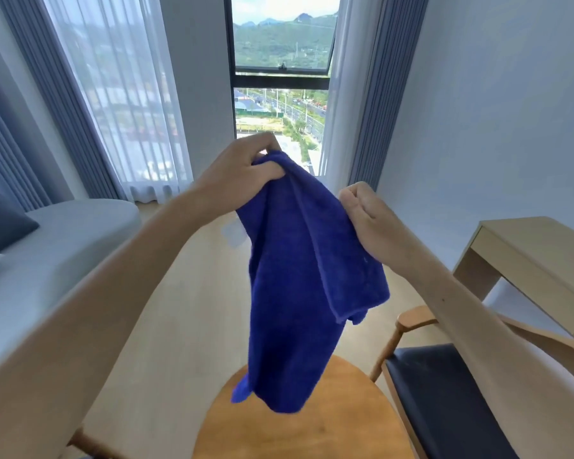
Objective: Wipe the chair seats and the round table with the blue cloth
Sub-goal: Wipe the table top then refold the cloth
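1. Left hand (242,168), centre of frame: fingers curled, pinching the top corner of the blue cloth (299,276).
2. Right hand (367,220), right of centre: fingers bent around the cloth's upper right edge.
3. Cloth hangs between both hands, its lower end in front of the round wooden table (345,422) at bottom centre; contact cannot be told.
4. Chair with dark seat (444,402), lower right, beside the table.
5. Pale wooden desk (527,246), right edge.

— Where are your arms? 
— Both forearms rise from the lower corners toward mid-frame. Your left hand (242,170), higher and left of centre, pinches with thumb and curled fingers. 
— And your right hand (367,217)? 
— Lower, right of centre, fingers curled, gripping.
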`<action>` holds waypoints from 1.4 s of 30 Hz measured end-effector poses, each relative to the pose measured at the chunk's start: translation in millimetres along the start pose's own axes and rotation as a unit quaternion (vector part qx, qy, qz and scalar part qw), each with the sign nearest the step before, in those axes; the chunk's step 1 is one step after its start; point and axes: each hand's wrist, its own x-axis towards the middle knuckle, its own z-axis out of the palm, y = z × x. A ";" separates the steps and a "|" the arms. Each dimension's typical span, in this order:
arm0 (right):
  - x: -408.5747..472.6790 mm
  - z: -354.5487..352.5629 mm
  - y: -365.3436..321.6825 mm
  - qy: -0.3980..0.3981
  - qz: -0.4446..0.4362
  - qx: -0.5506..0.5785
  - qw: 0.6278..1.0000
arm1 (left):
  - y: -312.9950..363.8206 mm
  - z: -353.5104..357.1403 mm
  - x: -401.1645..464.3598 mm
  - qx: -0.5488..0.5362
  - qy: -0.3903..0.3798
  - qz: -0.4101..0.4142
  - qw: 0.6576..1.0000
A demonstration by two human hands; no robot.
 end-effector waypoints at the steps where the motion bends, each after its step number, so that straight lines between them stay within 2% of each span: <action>1: -2.5 0.2 -1.4 -0.023 -0.006 -0.011 1.000 | 5.3 -3.8 0.5 0.005 0.014 0.004 1.000; 4: -4.0 6.9 -6.6 -0.030 -0.056 -0.117 0.991 | 13.9 -9.6 4.0 0.036 0.038 0.012 0.999; 7: -0.8 26.5 -5.8 0.035 -0.082 -0.193 0.977 | 23.6 -12.3 6.2 0.077 0.057 0.011 0.995; 9: -1.5 38.2 -6.2 0.071 -0.078 -0.205 0.973 | 28.3 -15.3 7.7 0.100 0.067 0.006 0.993; 15: -9.4 51.0 -23.7 0.111 -0.035 -0.075 0.990 | 33.3 -20.2 9.7 0.163 0.087 -0.029 0.982; 20: -13.5 70.1 -46.6 0.123 -0.031 -0.128 0.984 | 37.6 -9.3 8.1 0.201 0.085 -0.046 0.975; 25: -14.0 67.5 -45.7 0.135 -0.069 -0.108 0.983 | 35.0 -10.3 3.6 0.250 0.067 -0.061 0.964; 29: -8.7 44.9 -41.2 0.154 -0.083 -0.098 0.980 | 31.2 -21.9 2.8 0.243 0.041 -0.063 0.967; 33: -3.9 19.9 -39.9 0.077 -0.037 0.106 0.991 | 25.7 -34.9 2.4 0.242 0.011 -0.067 0.968; 34: -3.9 18.6 -40.7 0.058 -0.031 0.118 0.991 | 25.1 -36.2 2.9 0.240 0.008 -0.066 0.968; 38: -5.8 20.0 -41.3 -0.015 -0.047 0.046 0.998 | 23.7 -41.5 3.8 0.207 -0.001 -0.069 0.976; 41: -2.8 13.7 -31.5 -0.015 -0.092 -0.165 0.982 | 20.8 -45.9 1.4 0.193 -0.020 -0.069 0.979; 42: -3.3 10.4 -27.8 -0.002 -0.107 -0.192 0.976 | 19.6 -47.8 0.7 0.189 -0.019 -0.068 0.979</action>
